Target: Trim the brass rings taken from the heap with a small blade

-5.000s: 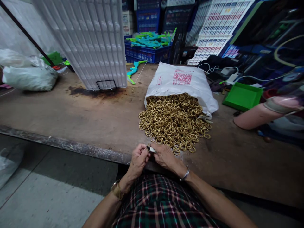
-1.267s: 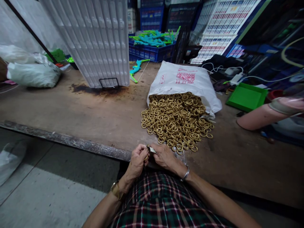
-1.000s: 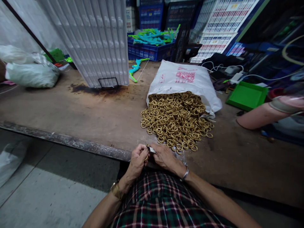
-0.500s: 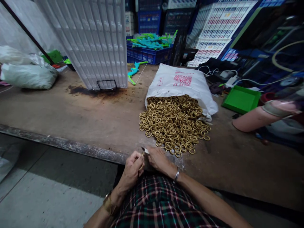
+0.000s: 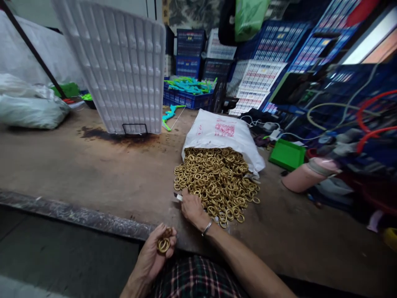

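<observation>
The left hand (image 5: 155,252) curls its fingers around a few brass rings (image 5: 163,244); the right hand (image 5: 192,207), fingers pinching a small blade (image 5: 179,197), touches the ring pile (image 5: 214,180) on the desk (image 5: 93,169).

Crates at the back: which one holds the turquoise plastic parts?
The low blue crate behind the white tray, heaped with turquoise parts; the others stand stacked behind it.
</observation>
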